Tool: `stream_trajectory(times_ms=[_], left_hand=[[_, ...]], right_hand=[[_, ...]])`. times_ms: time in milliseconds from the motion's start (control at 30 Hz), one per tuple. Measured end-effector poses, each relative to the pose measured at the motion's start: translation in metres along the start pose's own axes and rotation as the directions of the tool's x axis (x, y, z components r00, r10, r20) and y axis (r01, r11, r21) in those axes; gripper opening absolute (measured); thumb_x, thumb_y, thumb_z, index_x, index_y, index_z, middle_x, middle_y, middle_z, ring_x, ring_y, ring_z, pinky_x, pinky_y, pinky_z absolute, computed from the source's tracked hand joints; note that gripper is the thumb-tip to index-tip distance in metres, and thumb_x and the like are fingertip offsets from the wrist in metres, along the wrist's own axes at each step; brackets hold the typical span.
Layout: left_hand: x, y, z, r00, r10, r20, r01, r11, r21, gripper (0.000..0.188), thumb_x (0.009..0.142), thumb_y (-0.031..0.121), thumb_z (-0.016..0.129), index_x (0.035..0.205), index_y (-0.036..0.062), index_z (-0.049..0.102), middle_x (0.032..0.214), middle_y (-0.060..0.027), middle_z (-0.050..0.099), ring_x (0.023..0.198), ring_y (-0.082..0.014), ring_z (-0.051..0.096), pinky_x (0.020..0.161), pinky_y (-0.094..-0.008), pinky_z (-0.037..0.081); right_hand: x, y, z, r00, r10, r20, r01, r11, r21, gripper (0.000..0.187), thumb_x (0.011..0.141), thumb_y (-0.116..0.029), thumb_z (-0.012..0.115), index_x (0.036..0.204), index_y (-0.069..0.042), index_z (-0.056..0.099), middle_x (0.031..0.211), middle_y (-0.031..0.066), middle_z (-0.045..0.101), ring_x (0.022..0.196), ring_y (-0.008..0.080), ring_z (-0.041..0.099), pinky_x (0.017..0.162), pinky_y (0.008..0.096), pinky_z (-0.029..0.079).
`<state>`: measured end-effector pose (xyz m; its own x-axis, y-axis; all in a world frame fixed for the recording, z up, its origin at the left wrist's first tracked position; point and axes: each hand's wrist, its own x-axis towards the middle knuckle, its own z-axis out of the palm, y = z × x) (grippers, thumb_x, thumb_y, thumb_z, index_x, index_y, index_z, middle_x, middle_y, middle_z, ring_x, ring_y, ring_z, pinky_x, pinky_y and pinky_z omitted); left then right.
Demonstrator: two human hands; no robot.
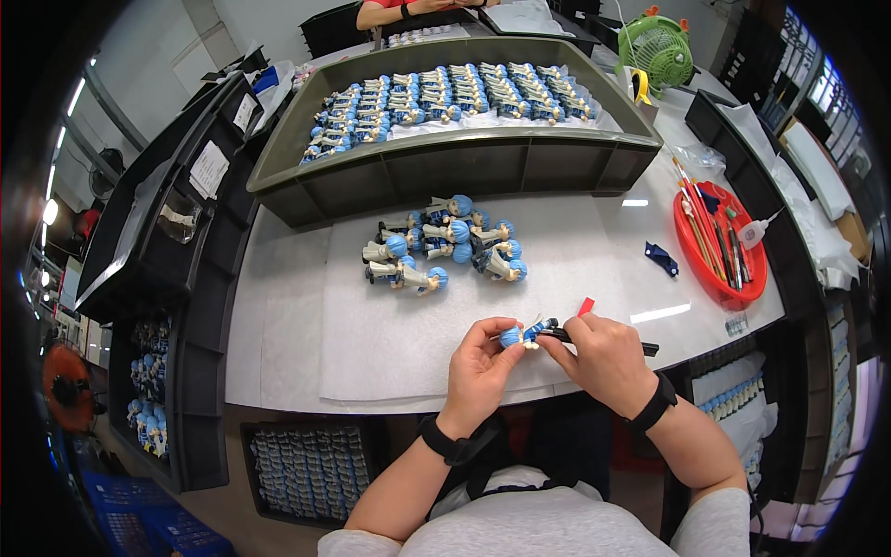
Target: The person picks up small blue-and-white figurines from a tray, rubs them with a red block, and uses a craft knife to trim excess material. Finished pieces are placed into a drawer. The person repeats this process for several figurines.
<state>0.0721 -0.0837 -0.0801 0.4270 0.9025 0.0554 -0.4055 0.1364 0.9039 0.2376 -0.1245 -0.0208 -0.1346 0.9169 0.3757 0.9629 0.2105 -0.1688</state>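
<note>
My left hand (476, 369) is closed around the blue-haired head of a small figurine (532, 332), which lies sideways between my two hands. My right hand (608, 360) grips a slim black tool (649, 349); its front end meets the figurine, and its exact kind is hard to make out. A small red piece (587, 306) sticks up beside the right fingers; what it belongs to is hidden. Beyond my hands, a loose group of similar figurines (434, 278) lies on a white sheet (371, 343) on the table.
A large grey-green tray (445, 172) full of figurine rows stands at the back. On the right are a red dish (682, 249) of brushes, a dark blue piece (661, 259) and a green fan (655, 51). Black crates (200, 408) flank the left. Across the table sits another person (408, 11).
</note>
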Motion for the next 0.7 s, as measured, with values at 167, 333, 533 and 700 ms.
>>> stream_trajectory(times_ms=[167,333,533,700], left_hand=[[-0.0002,-0.0001,0.0002,1.0,0.001,-0.002,-0.001,0.999,0.034,0.03,0.086,-0.004,0.056,0.115,-0.0021,0.048,0.108,-0.0078,0.055,0.096,-0.0107,0.054,0.086,-0.0216,0.046],[-0.0002,0.0006,0.0006,1.0,0.0,-0.003,0.001,0.999,0.053,0.03,0.086,-0.004,0.057,0.115,-0.002,0.049,0.108,-0.0076,0.055,0.096,-0.0108,0.054,0.086,-0.0219,0.046],[-0.0005,-0.0008,0.0005,1.0,0.014,-0.009,-0.014,0.999,0.049,0.029,0.086,-0.004,0.057,0.114,-0.002,0.049,0.107,-0.0078,0.055,0.096,-0.0109,0.054,0.086,-0.0221,0.046],[-0.0006,-0.0001,0.001,1.0,0.011,-0.004,-0.011,0.998,0.059,0.028,0.086,-0.005,0.057,0.113,-0.0026,0.049,0.107,-0.0085,0.055,0.096,-0.0112,0.055,0.086,-0.0224,0.046]], right_hand=[[0.0002,0.0003,-0.0005,1.0,-0.004,0.005,0.004,1.0,-0.002,0.036,0.079,-0.033,0.068,0.062,-0.005,0.053,0.053,0.0072,0.054,0.045,0.0225,0.057,0.04,0.0315,0.044],[-0.0002,0.0008,-0.0007,1.0,-0.005,0.006,0.005,1.0,-0.001,0.035,0.079,-0.032,0.068,0.062,-0.005,0.054,0.054,0.0072,0.054,0.045,0.0223,0.057,0.04,0.0313,0.044],[0.0,0.0011,0.0001,1.0,-0.006,0.008,0.006,1.0,0.008,0.035,0.079,-0.032,0.068,0.062,-0.005,0.054,0.054,0.0074,0.054,0.046,0.0226,0.057,0.041,0.0315,0.044],[-0.0004,0.0012,0.0002,1.0,-0.003,0.015,0.002,1.0,0.01,0.035,0.079,-0.032,0.068,0.062,-0.005,0.054,0.054,0.0078,0.054,0.045,0.0232,0.057,0.041,0.032,0.045]])
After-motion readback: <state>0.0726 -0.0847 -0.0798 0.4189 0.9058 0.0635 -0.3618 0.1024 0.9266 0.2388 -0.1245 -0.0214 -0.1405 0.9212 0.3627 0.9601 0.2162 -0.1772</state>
